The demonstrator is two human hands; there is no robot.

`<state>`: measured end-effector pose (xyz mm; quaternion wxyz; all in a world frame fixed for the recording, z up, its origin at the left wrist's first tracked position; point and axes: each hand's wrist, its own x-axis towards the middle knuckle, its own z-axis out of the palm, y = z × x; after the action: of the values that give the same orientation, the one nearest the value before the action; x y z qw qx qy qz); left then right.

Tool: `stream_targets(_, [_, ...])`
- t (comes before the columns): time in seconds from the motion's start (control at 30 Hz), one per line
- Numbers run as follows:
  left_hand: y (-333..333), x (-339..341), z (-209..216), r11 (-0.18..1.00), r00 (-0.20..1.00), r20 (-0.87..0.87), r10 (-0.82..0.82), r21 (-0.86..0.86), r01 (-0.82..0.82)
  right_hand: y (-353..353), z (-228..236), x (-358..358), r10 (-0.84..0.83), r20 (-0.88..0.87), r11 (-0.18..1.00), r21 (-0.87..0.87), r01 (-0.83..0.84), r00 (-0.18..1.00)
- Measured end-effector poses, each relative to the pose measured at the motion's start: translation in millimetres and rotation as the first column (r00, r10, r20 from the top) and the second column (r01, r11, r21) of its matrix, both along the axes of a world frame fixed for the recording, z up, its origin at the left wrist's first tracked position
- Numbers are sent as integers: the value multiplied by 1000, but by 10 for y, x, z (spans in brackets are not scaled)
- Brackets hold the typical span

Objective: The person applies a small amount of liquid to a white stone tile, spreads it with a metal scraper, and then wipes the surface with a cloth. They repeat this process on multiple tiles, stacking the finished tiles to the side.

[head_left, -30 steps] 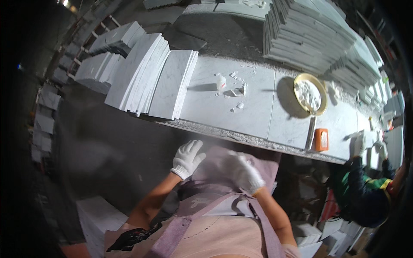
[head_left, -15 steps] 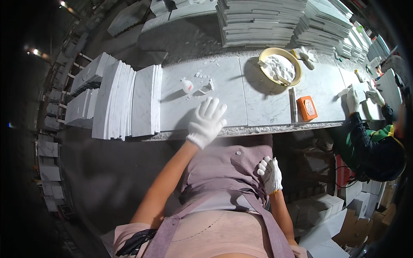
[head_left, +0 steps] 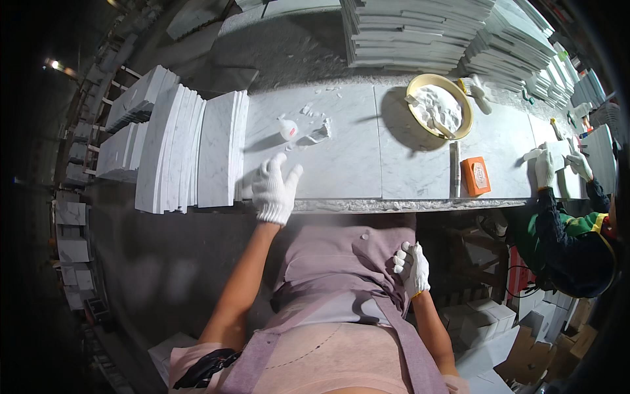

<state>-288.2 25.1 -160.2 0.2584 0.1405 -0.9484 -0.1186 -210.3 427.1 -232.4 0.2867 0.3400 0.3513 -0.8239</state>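
Observation:
My left hand point(head_left: 274, 192), in a white knit glove, hovers at the front edge of the bench with its fingers apart and nothing in it. Just beyond it, a small whitish plastic bottle point(head_left: 287, 129) stands on a pale marble slab point(head_left: 341, 164). Beside the bottle lie a crumpled whitish scrap point(head_left: 320, 133) and several small white chips. To this hand's left, marble tiles point(head_left: 218, 151) stand on edge in a row. My right hand point(head_left: 413, 269), gloved too, is held low by my apron with its fingers curled in; whatever they may hold is hidden.
A yellow basin point(head_left: 468, 122) of white powdery material sits right of centre, near a white stick point(head_left: 457, 169) and an orange box point(head_left: 476, 176). Tall tile stacks point(head_left: 413, 36) rise behind. At the far right, a co-worker's gloved hands point(head_left: 545, 169) handle a pale piece.
My left hand has moved left and slightly back toward me, turning from flat and spread to loosely bent fingers. My right hand stays by the apron. The view has shifted slightly.

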Motion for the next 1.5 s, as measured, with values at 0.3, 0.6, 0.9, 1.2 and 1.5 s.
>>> stream_targets(0.3, [-267,-969,-116,936,956,175,234,227,-271,-62,-51,-42,-21,51,992,126,14,998])
stream_targets(0.6, [-1033,-1657,-31,836,939,60,339,438,-330,-27,-164,-107,-39,105,985,170,21,994])
stream_targets(0.9, [-1167,-1778,-108,843,881,243,406,273,-464,-54,-192,-124,-44,122,963,270,9,992])
stream_targets(1.2, [-875,-1038,-174,845,967,-15,253,489,-214,29,-234,-125,-20,109,983,181,0,994])
stream_targets(1.5, [-249,-421,-262,981,982,14,-189,-50,190,43,-185,-111,-14,113,994,112,1,993])
